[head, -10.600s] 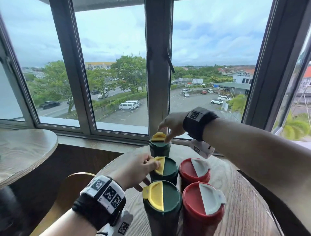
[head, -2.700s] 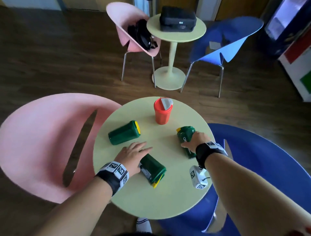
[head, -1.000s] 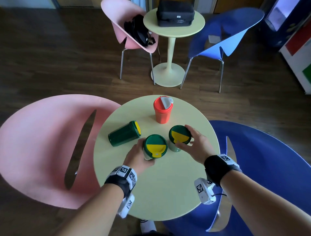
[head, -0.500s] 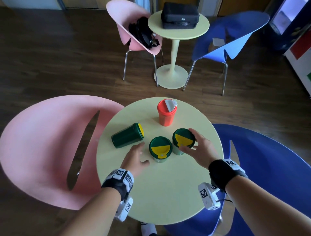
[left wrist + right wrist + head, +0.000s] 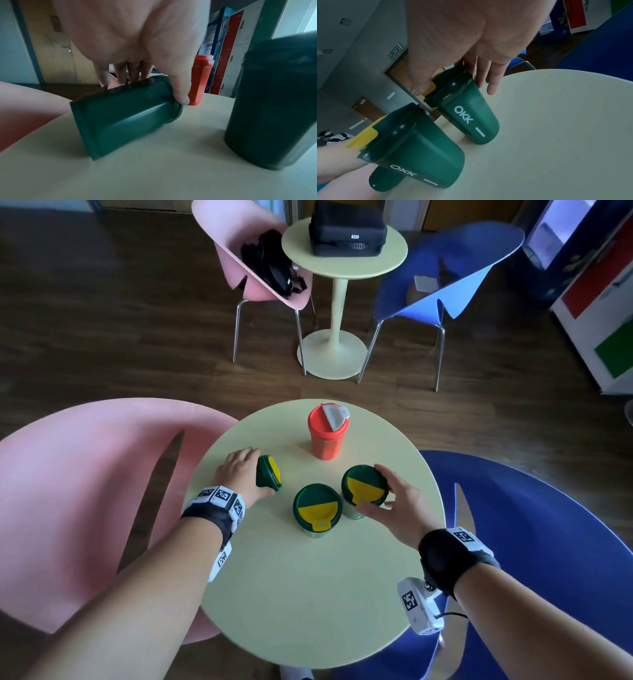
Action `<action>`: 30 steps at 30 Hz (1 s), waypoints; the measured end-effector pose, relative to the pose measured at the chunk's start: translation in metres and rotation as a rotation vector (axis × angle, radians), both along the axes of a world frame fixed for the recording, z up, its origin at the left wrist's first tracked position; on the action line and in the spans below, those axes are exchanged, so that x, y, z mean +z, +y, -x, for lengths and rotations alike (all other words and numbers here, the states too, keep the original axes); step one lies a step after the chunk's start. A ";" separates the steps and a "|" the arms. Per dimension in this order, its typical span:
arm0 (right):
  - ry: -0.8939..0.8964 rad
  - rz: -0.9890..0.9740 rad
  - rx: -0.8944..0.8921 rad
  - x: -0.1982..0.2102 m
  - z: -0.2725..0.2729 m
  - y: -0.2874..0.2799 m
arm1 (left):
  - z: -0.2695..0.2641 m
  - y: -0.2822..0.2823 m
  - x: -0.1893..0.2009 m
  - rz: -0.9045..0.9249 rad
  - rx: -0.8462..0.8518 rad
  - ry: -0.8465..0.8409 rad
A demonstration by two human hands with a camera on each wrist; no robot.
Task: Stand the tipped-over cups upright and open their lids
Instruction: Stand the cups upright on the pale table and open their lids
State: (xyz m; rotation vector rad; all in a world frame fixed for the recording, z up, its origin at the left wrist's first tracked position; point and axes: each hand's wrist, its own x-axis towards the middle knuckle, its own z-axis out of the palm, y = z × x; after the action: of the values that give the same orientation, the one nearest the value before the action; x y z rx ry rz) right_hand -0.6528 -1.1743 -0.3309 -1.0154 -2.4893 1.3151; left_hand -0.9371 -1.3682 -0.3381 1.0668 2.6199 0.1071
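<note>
Three green cups with yellow-flap lids and one red cup (image 5: 325, 436) are on the round pale table (image 5: 308, 594). The red cup stands upright with its white flap raised. The middle green cup (image 5: 318, 506) and the right green cup (image 5: 359, 481) stand upright, flaps down. The left green cup (image 5: 270, 475) lies on its side, lid facing right. My left hand (image 5: 255, 472) grips it near the lid, thumb (image 5: 181, 97) on the rim. My right hand (image 5: 376, 491) holds the right cup's lid, thumb (image 5: 419, 88) against the yellow tab (image 5: 430, 88).
A pink chair (image 5: 85, 508) stands close at the table's left and a blue chair (image 5: 531, 542) at its right. Farther back are a second small table (image 5: 342, 265) with a black case (image 5: 347, 227), another pink chair and another blue chair.
My left hand has left the middle cup, moved left and taken hold of the tipped cup. My right hand has stayed on the right cup's lid.
</note>
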 end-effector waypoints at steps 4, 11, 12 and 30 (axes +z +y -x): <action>-0.006 0.008 -0.011 -0.001 -0.001 0.000 | 0.001 0.003 -0.006 0.041 0.040 -0.052; -0.009 0.013 -0.012 0.000 -0.001 -0.002 | -0.001 0.006 0.004 -0.092 0.111 -0.081; -0.008 0.013 -0.014 0.001 -0.001 -0.002 | -0.002 0.008 0.008 -0.130 0.124 -0.088; -0.011 0.028 -0.017 0.002 0.000 -0.001 | -0.040 0.008 0.015 -0.450 0.283 -0.231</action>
State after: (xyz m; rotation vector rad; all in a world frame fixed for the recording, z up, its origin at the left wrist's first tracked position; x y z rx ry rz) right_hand -0.6525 -1.1755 -0.3289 -1.0498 -2.4713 1.3465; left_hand -0.8973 -1.3603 -0.3228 0.7386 2.5708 0.8621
